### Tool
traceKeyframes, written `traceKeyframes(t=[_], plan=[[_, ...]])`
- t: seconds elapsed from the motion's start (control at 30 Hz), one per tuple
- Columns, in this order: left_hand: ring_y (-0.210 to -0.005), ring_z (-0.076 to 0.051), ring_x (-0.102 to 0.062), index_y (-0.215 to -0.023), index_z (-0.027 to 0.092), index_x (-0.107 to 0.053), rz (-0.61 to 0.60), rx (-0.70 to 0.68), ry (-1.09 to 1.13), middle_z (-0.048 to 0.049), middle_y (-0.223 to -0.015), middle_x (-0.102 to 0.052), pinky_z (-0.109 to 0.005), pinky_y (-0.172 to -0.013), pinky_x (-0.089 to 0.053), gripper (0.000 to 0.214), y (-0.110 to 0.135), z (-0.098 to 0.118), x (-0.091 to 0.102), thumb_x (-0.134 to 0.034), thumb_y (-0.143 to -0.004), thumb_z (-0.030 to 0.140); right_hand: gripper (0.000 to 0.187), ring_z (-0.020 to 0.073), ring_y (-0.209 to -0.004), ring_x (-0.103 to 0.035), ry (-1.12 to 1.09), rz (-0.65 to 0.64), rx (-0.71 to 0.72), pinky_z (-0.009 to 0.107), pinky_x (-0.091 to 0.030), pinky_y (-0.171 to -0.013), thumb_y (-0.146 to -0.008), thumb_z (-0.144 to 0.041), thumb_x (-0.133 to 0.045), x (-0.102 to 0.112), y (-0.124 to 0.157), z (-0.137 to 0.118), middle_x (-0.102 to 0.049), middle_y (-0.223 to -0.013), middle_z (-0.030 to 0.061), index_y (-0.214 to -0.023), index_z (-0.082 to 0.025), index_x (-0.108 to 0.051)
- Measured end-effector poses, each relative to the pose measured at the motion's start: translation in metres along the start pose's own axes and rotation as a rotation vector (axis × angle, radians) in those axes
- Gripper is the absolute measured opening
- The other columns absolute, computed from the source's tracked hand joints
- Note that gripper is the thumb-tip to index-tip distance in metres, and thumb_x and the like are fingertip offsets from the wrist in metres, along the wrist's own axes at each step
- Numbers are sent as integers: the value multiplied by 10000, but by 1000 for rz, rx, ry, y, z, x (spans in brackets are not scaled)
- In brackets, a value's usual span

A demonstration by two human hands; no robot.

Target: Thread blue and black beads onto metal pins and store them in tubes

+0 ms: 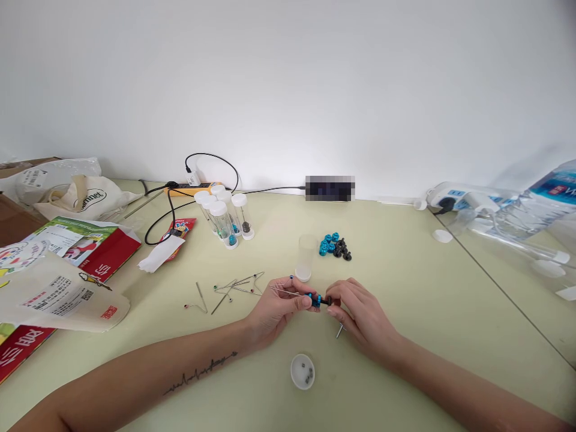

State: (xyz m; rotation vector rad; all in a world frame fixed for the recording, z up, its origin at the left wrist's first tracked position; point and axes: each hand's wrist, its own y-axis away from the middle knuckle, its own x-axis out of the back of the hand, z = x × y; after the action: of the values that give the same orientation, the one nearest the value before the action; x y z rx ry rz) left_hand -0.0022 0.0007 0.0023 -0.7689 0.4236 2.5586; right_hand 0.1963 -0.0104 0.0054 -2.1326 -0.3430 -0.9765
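My left hand point(276, 309) pinches a thin metal pin point(285, 291) threaded with blue and black beads point(317, 299). My right hand point(357, 312) is closed on the other end of that bead stack, fingertips almost touching the left ones. A small metal piece point(339, 330) pokes out below my right hand. Just beyond the hands stand an empty clear tube point(306, 258) and a pile of loose blue and black beads point(335, 245). Loose pins point(234, 287) lie to the left. A white cap point(302, 371) holding small dark bits sits near me.
Several capped tubes point(224, 219) stand at the back beside a yellow power strip point(191, 189) with black cables. Bags, red cartons point(96, 249) and papers crowd the left. A white power strip point(463, 198), a water bottle point(535, 204) and white caps lie right.
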Motion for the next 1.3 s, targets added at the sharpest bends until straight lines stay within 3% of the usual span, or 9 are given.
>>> traceKeyframes(t=[0.1,0.2,0.47,0.73,0.93,1.13,1.3], plan=[[-721,-119,-640,-805,124,-673,2,-27,18,-56,-807,-698,-243,-747,-469,153,-1,1,-1,-751,-721,226,73,176,-761,-553,24,55,24,310,-451,-656,-973,-230,-397,-1,-1,-1,-603,-854,56,-989,-215,-468],[-716,-117,-636,-793,117,-676,-5,-39,10,-61,-794,-695,-243,-757,-467,171,-1,2,-1,-739,-735,265,67,175,-776,-563,24,70,44,303,-452,-656,-969,-230,-408,-1,-2,-1,-612,-849,49,-983,-220,-473],[-689,-133,-635,-777,108,-703,-4,-20,-51,-53,-740,-689,-259,-727,-460,163,0,1,0,-777,-683,219,334,156,-599,-447,-1,-41,2,317,-392,-628,-1005,-342,-241,-1,1,1,-512,-665,14,-779,-208,-447],[-683,-118,-619,-771,124,-699,42,-35,-14,-46,-770,-693,-253,-716,-455,153,-1,1,0,-779,-678,215,76,167,-780,-580,56,61,34,291,-456,-659,-964,-221,-416,-1,-1,-3,-626,-854,44,-978,-223,-491],[-677,-118,-610,-760,123,-708,25,-46,-62,-38,-742,-685,-255,-724,-441,149,1,1,-2,-784,-669,214,336,154,-596,-462,27,-4,-2,310,-407,-609,-1004,-349,-258,-1,1,-1,-530,-658,14,-790,-204,-474],[-708,-113,-608,-772,130,-697,37,-42,-10,-39,-790,-690,-248,-730,-446,129,0,0,-1,-770,-688,196,94,164,-770,-552,19,28,-23,299,-441,-679,-971,-234,-409,-1,0,-3,-603,-834,37,-958,-207,-499],[-696,-111,-608,-765,117,-697,14,-58,-37,-45,-773,-687,-238,-720,-443,108,0,0,-2,-760,-698,174,250,161,-634,-492,16,-1,-16,311,-414,-627,-996,-323,-316,-1,1,-1,-553,-702,18,-845,-207,-479]])
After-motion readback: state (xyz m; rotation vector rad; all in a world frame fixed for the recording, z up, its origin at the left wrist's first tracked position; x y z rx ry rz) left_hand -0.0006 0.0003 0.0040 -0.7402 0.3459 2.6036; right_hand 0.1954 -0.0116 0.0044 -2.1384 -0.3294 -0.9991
